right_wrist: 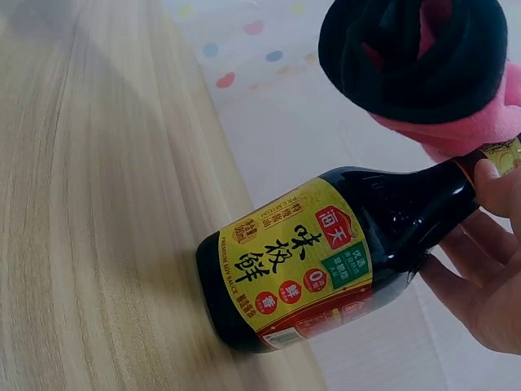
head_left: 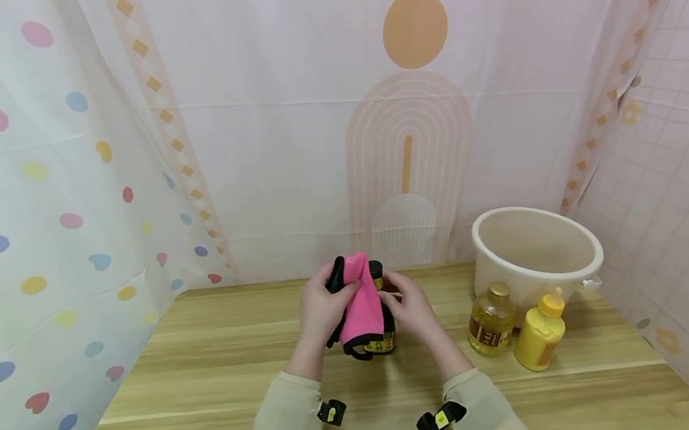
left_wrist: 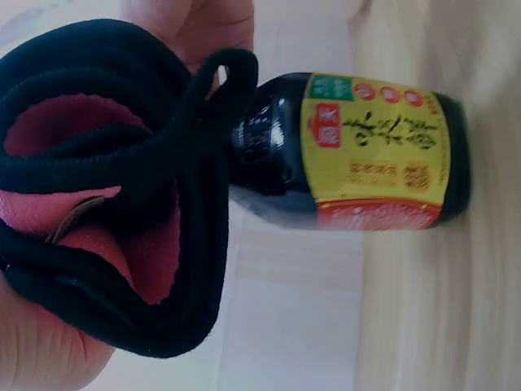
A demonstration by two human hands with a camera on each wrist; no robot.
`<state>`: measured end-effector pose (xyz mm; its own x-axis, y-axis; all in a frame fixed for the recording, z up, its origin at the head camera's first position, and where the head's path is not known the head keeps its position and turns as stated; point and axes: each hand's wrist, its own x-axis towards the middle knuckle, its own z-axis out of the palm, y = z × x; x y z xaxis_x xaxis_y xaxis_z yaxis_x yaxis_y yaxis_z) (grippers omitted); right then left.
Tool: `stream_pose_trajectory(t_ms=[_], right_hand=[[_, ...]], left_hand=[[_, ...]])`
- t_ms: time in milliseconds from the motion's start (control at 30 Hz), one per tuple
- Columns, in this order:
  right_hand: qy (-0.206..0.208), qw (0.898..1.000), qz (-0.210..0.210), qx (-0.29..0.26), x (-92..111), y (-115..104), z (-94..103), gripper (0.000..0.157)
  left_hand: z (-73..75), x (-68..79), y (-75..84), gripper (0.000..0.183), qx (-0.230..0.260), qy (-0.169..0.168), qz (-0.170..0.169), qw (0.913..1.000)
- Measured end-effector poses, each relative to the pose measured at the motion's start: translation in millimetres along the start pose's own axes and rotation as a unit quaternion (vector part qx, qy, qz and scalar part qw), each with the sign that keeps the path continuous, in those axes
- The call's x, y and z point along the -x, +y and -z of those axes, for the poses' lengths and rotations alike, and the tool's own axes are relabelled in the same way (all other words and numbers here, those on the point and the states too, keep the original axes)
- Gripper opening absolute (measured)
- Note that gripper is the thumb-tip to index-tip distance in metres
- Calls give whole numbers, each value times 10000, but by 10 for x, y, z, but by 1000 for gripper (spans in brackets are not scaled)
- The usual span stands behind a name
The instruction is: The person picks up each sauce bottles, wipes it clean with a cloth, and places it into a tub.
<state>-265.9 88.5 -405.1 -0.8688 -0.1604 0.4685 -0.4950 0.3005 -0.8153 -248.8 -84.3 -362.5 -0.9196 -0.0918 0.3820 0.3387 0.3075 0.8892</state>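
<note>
In the head view, my left hand (head_left: 322,306) grips a bunched pink cloth (head_left: 365,309) with black trim. The left wrist view shows that cloth (left_wrist: 89,220) rolled up, with a black loop on its edge. Just behind it is a dark soy sauce bottle (right_wrist: 297,257) with a yellow and red label and a black cap. My right hand (head_left: 414,303) holds this bottle by the neck, thumb and fingers around it. The cloth lies against the upper bottle in the right wrist view and covers much of it from the head. The bottle's base is close to the tabletop.
At the right of the wooden table (head_left: 234,353) stands a white bucket (head_left: 537,262). In front of it are a bottle of golden liquid (head_left: 491,321) and a yellow squeeze bottle (head_left: 540,334). Patterned curtains (head_left: 281,153) hang behind and on both sides.
</note>
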Motion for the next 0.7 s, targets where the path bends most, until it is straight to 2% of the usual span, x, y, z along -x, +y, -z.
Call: stream_pose_trajectory(t_ms=[333,700], right_hand=[[52,10000,-34,28,12,-13,2,41],[81,9999,66,-25,10,7,-16,37]], left_hand=[[-60,20,-107,33,181,-19,226,9996],[-62,52,-271,32,117,-350,415,9985]])
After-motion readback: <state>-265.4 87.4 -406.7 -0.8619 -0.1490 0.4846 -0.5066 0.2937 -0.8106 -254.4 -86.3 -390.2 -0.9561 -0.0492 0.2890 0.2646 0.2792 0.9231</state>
